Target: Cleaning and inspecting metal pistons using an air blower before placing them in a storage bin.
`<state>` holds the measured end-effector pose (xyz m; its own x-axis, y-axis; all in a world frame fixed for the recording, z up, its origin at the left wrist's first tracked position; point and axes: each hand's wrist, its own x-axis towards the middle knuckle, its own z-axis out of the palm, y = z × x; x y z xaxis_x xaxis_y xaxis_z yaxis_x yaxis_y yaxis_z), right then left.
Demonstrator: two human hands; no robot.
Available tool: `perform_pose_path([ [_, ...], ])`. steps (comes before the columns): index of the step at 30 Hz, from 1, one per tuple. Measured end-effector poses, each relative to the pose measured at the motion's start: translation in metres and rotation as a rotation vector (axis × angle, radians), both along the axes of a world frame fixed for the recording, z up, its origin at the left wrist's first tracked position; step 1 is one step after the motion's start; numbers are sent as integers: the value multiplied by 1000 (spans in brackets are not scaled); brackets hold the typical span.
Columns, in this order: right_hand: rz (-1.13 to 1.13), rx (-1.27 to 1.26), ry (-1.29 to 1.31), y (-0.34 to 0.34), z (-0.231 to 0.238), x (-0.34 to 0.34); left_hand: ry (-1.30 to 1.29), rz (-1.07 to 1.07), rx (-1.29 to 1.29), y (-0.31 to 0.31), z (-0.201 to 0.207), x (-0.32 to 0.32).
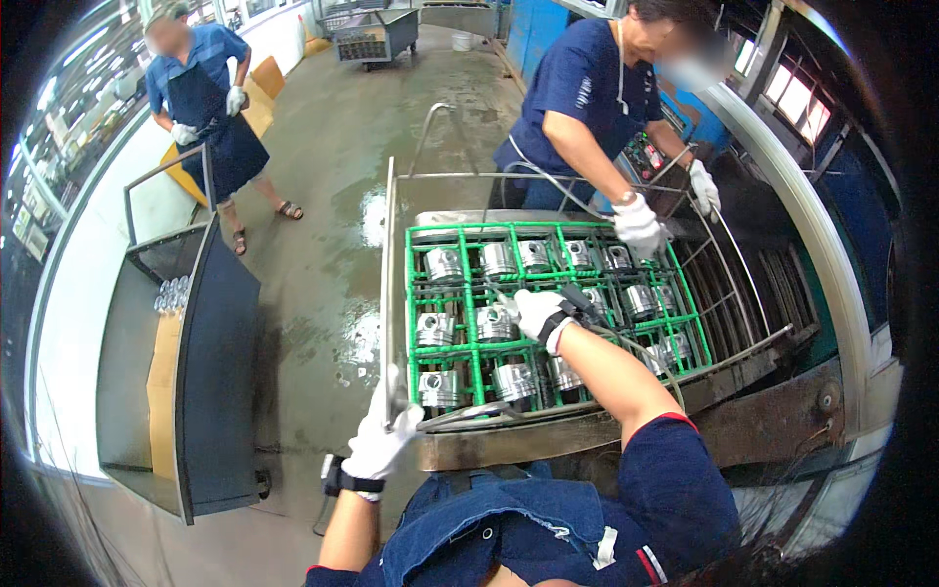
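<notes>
Piston (495, 326), shiny one, in the middle row of a green-coated rack (471, 315), second from the left. Only got the head view, so going off that. It's just left of the wearer's right hand (541, 313), right by the fingertips, and that's clearly the nearer hand. White glove, fingers drawn in together and aimed left at it; can't tell if they're really pinching the piston or just resting against it, since the glove covers that bit.

As for which way it points: its axis looks roughly upright, bright skirt on top, dark ringed end down in the rack. Not much longer than it's wide, so don't read much into "long axis". Rack itself runs lengthwise left to right under the right hand.

Left hand (384, 435), also gloved, is at the near-left corner and looks curled round the steel frame (390, 274). From there the piston is ahead and to the right. Blue cart (220, 372) is left of that hand. Beyond the right hand, further right, a co-worker's gloved hand (641, 227) is over the rack's far side.
</notes>
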<state>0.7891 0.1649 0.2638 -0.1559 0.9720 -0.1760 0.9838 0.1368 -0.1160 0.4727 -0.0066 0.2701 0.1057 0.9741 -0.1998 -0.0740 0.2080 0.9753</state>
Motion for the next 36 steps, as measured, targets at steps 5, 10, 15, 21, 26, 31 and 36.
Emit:
perform_pose_path([
  [5, -105, -3, -77, -18, -7, 134, 206, -203, 99, 5, 72, -31],
  [10, -266, 219, -111, -38, -32, 266, 650, 40, 355, 29, 144, 5],
  [15, -478, 45, -217, -43, -18, 321, 1160, -408, 307, 82, 171, 84],
  [21, -240, -35, 56, -79, 25, 271, 1521, -877, -11, 129, 137, 123],
  [26, 105, -292, 315, -134, 94, 204, 1655, -1078, -232, 156, 123, 130],
  [31, 6, -240, 454, -181, 99, 202, 1816, -1676, -205, 162, 48, 161],
  [36, -607, -378, 506, -215, 118, 245, 1806, -1817, -101, 146, -25, 126],
])
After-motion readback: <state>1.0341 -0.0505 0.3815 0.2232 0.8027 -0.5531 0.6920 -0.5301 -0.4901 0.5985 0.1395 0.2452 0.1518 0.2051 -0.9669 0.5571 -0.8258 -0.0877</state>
